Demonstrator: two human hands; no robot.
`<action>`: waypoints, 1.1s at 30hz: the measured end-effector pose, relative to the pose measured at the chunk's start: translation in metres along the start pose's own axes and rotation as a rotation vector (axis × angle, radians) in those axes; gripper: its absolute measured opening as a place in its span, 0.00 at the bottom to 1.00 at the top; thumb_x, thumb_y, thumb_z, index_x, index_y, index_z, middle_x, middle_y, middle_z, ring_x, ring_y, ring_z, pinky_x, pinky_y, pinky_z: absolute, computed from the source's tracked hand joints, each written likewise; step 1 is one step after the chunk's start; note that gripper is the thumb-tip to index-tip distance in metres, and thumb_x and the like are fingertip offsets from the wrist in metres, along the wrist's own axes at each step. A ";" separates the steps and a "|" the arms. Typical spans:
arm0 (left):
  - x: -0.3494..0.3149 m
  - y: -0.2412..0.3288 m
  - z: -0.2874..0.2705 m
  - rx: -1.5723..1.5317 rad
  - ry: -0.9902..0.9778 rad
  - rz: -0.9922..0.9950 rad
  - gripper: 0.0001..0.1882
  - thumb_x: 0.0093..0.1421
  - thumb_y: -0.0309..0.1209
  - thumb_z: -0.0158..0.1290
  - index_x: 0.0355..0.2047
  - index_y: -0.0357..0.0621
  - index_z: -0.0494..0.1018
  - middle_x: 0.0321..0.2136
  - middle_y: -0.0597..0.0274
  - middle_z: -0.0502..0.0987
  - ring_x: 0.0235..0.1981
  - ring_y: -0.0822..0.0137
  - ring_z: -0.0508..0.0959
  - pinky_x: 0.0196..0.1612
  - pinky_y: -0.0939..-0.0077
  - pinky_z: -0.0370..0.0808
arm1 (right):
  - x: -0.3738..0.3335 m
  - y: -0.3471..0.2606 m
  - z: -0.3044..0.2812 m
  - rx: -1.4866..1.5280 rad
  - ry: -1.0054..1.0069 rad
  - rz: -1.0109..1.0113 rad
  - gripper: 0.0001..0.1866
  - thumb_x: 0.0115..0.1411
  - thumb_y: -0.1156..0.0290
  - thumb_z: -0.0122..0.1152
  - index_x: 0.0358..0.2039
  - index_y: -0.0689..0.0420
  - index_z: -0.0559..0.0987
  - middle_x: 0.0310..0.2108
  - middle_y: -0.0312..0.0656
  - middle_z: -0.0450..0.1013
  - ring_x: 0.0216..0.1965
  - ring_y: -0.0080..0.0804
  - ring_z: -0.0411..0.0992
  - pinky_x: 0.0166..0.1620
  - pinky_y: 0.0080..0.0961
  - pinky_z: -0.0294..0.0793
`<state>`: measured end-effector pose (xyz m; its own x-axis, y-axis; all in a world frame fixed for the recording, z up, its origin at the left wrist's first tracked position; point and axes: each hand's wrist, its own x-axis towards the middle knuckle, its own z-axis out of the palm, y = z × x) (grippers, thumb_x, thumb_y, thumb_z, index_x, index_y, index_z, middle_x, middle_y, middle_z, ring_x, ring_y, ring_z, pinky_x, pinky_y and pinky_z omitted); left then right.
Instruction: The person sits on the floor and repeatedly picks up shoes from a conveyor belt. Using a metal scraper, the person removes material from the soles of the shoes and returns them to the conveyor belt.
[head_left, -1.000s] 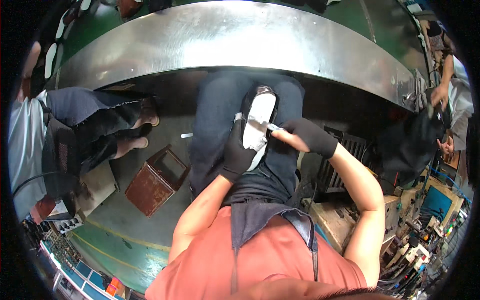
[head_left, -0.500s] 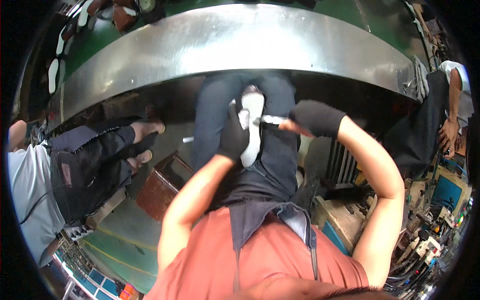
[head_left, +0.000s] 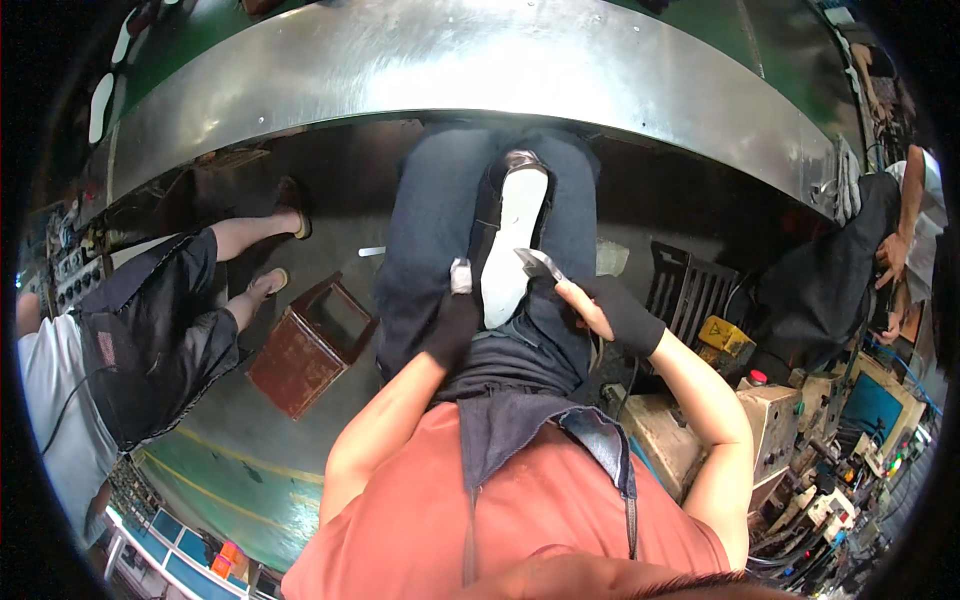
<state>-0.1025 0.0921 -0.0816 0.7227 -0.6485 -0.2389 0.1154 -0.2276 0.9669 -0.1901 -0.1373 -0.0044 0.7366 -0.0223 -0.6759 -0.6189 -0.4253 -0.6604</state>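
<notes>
A dark shoe (head_left: 488, 215) lies bottom-up between my thighs, its white sole face (head_left: 508, 240) upward and its toe pointing away from me. My left hand (head_left: 453, 318), in a black glove with a white-wrapped fingertip, grips the shoe's left side near the heel; most of its fingers are hidden. In my right hand (head_left: 603, 308), gloved with bare fingertips, is a metal hand tool with a curved head (head_left: 540, 263). That head reaches over the right edge of the white sole face. From here I cannot tell the tool's exact kind.
A shiny metal bench edge (head_left: 470, 75) curves across beyond my knees. On the left stand a brown box-like stool (head_left: 305, 350) and a person in a dark apron (head_left: 150, 350). To the right are a dark slatted crate (head_left: 690, 285), machinery (head_left: 665, 430) and another person's hands (head_left: 893, 260).
The tool in my right hand has swung from lying sideways to angled, lower beside the shoe. My left hand has slid back toward the heel. The white sole face is more fully exposed.
</notes>
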 end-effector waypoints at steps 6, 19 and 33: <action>0.004 -0.078 0.026 0.104 0.026 -0.030 0.26 0.50 0.40 0.63 0.44 0.36 0.71 0.37 0.49 0.77 0.38 0.59 0.79 0.43 0.67 0.74 | -0.013 -0.076 -0.003 -0.341 0.120 -0.535 0.24 0.63 0.51 0.52 0.28 0.63 0.77 0.22 0.55 0.71 0.28 0.55 0.71 0.31 0.38 0.69; 0.035 0.155 -0.126 0.103 -0.028 -0.109 0.37 0.44 0.29 0.69 0.54 0.37 0.66 0.47 0.53 0.74 0.51 0.62 0.73 0.54 0.67 0.71 | -0.061 -0.006 -0.016 0.089 0.204 -0.129 0.19 0.66 0.59 0.51 0.26 0.63 0.74 0.20 0.49 0.69 0.22 0.38 0.68 0.29 0.31 0.67; 0.025 0.012 0.006 0.162 -0.215 0.065 0.42 0.60 0.38 0.54 0.65 0.28 0.45 0.63 0.33 0.53 0.67 0.47 0.53 0.66 0.65 0.52 | -0.001 -0.043 -0.024 -0.667 -0.010 -0.226 0.23 0.62 0.54 0.49 0.29 0.64 0.78 0.24 0.56 0.74 0.28 0.51 0.76 0.32 0.43 0.73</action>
<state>-0.0873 0.0689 -0.0767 0.5615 -0.8011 -0.2075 -0.0491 -0.2825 0.9580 -0.1577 -0.1412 0.0327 0.8228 0.1387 -0.5511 -0.1494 -0.8828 -0.4453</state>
